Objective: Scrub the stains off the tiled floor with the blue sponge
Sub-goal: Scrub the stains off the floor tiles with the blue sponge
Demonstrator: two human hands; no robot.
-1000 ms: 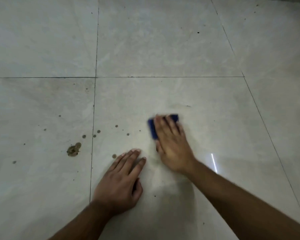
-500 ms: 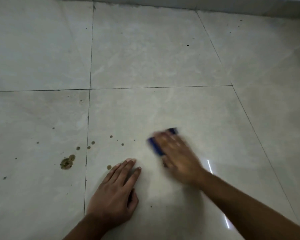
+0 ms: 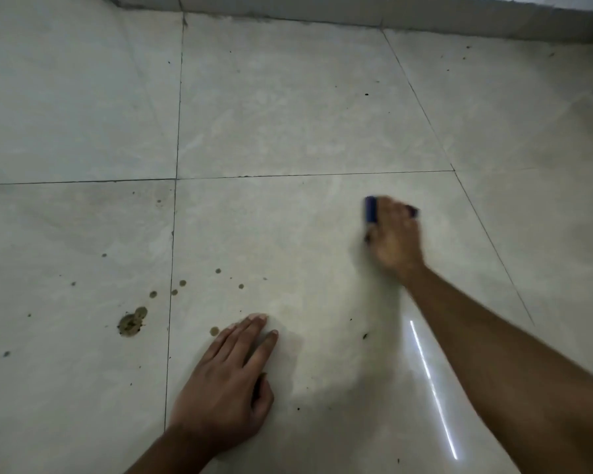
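Note:
The blue sponge (image 3: 370, 209) lies on the pale tiled floor (image 3: 288, 124), right of the middle tile's centre. My right hand (image 3: 392, 234) covers most of it and grips it, blurred by motion; only the sponge's left end and a bit of its right end show. My left hand (image 3: 230, 381) rests flat on the same tile nearer to me, fingers straight. A large brown stain (image 3: 129, 323) sits on the tile to the left, and several small brown spots (image 3: 217, 270) are scattered around the grout line beyond my left hand.
A grey wall base (image 3: 322, 8) runs along the far edge of the floor. Dark grout lines (image 3: 175, 234) divide the big tiles. Small black specks (image 3: 365, 335) dot the floor, and a bright light streak (image 3: 432, 388) reflects beside my right forearm.
My right hand has swept the sponge away from me and to the right across the tile. My left hand stayed planted. The view tilted up, bringing the wall base into sight.

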